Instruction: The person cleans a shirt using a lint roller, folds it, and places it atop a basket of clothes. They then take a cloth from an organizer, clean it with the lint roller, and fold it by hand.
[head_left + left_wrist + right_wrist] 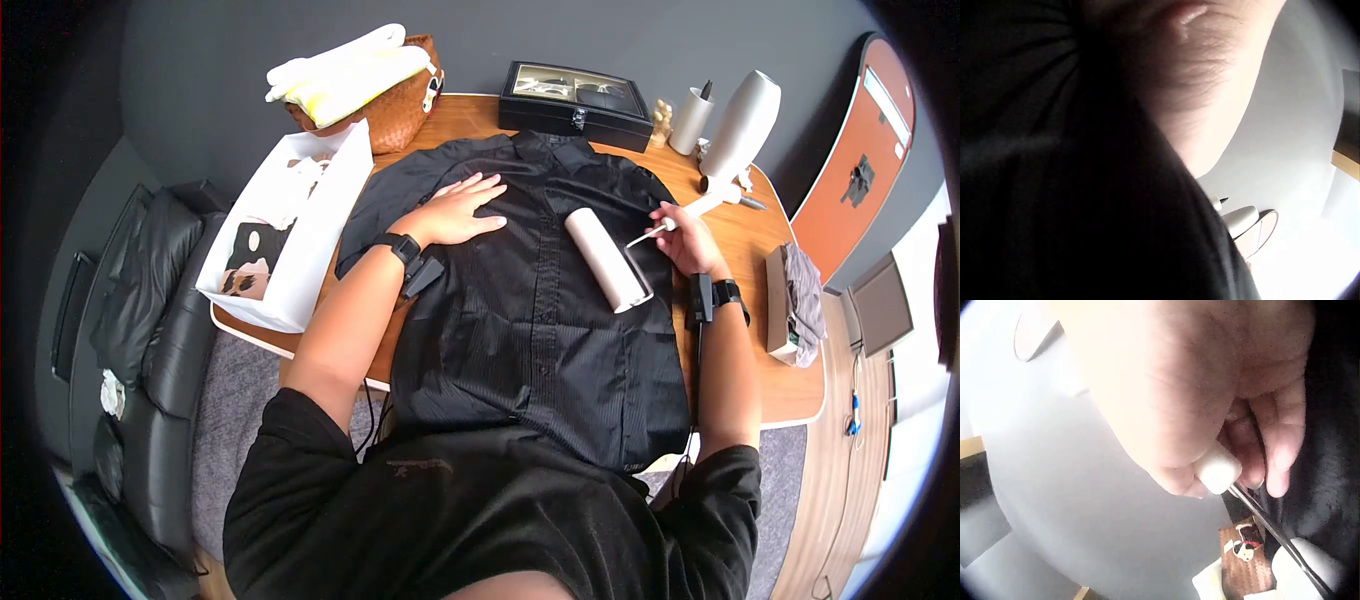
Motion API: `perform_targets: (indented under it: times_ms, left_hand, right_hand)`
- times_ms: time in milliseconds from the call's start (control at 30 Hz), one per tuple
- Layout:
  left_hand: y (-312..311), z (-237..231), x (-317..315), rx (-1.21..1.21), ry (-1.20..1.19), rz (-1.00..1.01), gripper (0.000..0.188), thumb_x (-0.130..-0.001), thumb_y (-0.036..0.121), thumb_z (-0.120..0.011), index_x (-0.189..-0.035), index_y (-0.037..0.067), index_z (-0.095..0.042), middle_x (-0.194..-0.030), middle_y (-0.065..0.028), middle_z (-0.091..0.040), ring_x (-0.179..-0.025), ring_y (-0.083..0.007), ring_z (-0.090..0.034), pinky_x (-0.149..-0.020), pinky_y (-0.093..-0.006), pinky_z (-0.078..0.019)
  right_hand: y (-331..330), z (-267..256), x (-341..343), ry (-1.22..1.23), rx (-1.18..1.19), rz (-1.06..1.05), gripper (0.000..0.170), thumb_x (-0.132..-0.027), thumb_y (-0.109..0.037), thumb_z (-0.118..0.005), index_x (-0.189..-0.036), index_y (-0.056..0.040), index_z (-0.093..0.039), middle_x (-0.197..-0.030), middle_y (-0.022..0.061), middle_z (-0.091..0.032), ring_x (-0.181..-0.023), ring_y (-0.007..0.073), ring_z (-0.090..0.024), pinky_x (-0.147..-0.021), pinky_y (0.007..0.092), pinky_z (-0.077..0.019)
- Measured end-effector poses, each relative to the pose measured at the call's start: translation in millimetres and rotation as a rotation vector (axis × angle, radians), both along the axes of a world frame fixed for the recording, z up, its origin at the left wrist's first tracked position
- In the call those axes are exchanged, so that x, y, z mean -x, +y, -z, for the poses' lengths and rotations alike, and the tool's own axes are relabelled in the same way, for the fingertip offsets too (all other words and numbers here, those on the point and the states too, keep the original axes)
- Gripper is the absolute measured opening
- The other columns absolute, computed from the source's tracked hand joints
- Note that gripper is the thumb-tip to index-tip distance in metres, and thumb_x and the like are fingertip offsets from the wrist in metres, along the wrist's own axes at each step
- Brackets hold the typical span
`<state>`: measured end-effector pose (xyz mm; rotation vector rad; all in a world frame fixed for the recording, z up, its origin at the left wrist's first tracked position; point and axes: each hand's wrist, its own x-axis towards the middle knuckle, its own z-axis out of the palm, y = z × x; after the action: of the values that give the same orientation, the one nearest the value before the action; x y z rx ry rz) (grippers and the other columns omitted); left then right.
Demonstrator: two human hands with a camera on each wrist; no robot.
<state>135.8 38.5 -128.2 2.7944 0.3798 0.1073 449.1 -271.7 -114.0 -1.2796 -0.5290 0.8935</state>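
A black button-up shirt (490, 330) lies spread, front up, over the wooden table. My left hand (460, 212) rests on its left chest with the fingers spread. The left wrist view is mostly dark cloth, with the heel of that hand at the top. My right hand (690, 240) grips the pale handle of a lint roller (605, 262). The roller's white cylinder lies across the shirt's right front, beside the button placket. Close up in the right wrist view, fingers and thumb curl round the handle (1217, 470), and a thin metal rod (1272, 531) runs out of it.
A white box (345, 190) with small items stands at the left edge, before a brown woven basket (395, 115) topped by a pale towel. Behind the collar sits a black glass-lidded case (575, 105). Back right are a hair dryer (745, 125) and a tissue box (790, 305) nearer me.
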Motion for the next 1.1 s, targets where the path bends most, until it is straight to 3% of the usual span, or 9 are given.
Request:
perform_targets:
  times_ms: [67,233,400,567,700,900,1100]
  left_hand:
    - [-0.3,-0.3,0.1,0.003,0.003,-0.005,0.077,-0.102,0.059,-0.054,-0.162,0.015,-0.036,-0.173,-0.0072,-0.022,-0.161,-0.0291,-0.012,-0.129,-0.0492,-0.0121]
    - [-1.7,-1.1,0.8,0.005,0.001,-0.005,0.077,-0.102,0.059,-0.054,-0.162,0.016,-0.036,-0.173,-0.007,-0.022,-0.161,-0.0292,-0.012,-0.129,-0.0493,-0.0118]
    - [-0.8,0.8,0.0,0.0,0.0,-0.006,0.076,-0.102,0.057,-0.054,-0.163,0.016,-0.036,-0.173,-0.0068,-0.021,-0.161,-0.0291,-0.012,-0.129,-0.0496,-0.0118]
    - [-4.4,-3.4,1.0,-0.004,0.015,-0.016,0.075,-0.102,0.056,-0.055,-0.163,0.017,-0.035,-0.173,-0.0068,-0.022,-0.161,-0.0289,-0.013,-0.129,-0.0505,-0.0122]
    - [-4.6,-3.0,1.0,-0.025,0.011,-0.017,0.077,-0.102,0.06,-0.052,-0.162,0.014,-0.037,-0.173,-0.009,-0.023,-0.161,-0.0293,-0.015,-0.129,-0.0469,-0.0144]
    - [-1.8,0.9,0.6,-0.008,-0.006,-0.016,0.077,-0.101,0.059,-0.054,-0.162,0.015,-0.036,-0.173,-0.0077,-0.023,-0.161,-0.0286,-0.014,-0.129,-0.0482,-0.014]
    - [-3.3,-1.5,2.0,0.012,-0.009,-0.018,0.079,-0.1,0.06,-0.056,-0.162,0.015,-0.037,-0.173,-0.0068,-0.023,-0.161,-0.0276,-0.014,-0.128,-0.0491,-0.0138]
  right_hand:
    - [-3.8,1.8,-11.3,0.004,0.009,0.098,0.018,-0.099,-0.026,-0.07,-0.101,-0.0083,-0.066,-0.09,0.0029,-0.07,-0.071,0.0125,-0.066,-0.056,0.023,-0.0516]
    - [-9.4,-14.9,-4.2,0.009,-0.039,0.117,0.017,-0.098,-0.023,-0.068,-0.092,-0.009,-0.061,-0.08,0.0,-0.062,-0.062,0.0092,-0.056,-0.049,0.0223,-0.0383]
    - [8.4,-31.8,41.9,-0.111,0.059,-0.041,0.024,-0.099,-0.029,-0.071,-0.088,-0.0084,-0.065,-0.073,-0.0018,-0.062,-0.061,0.0084,-0.058,-0.052,0.0227,-0.0414]
    - [23.2,-26.3,78.4,-0.105,0.08,-0.395,0.034,-0.105,-0.036,-0.064,-0.108,-0.0039,-0.073,-0.081,-0.0002,-0.068,-0.068,0.0073,-0.063,-0.06,0.0205,-0.0476]
    - [24.6,-23.0,78.1,-0.091,0.07,-0.457,0.034,-0.104,-0.037,-0.064,-0.109,-0.0042,-0.073,-0.082,-0.0004,-0.069,-0.069,0.0074,-0.063,-0.06,0.0209,-0.0478]
    - [5.8,-10.9,21.1,-0.125,0.079,-0.124,0.027,-0.1,-0.033,-0.07,-0.099,-0.0063,-0.071,-0.076,-0.0006,-0.065,-0.065,0.009,-0.061,-0.053,0.0217,-0.0423]
    - [-13.6,10.9,-39.8,0.209,-0.21,0.266,0.017,-0.102,-0.021,-0.065,-0.098,-0.0044,-0.063,-0.078,0.0003,-0.061,-0.059,0.0067,-0.048,-0.052,0.0188,-0.0416]
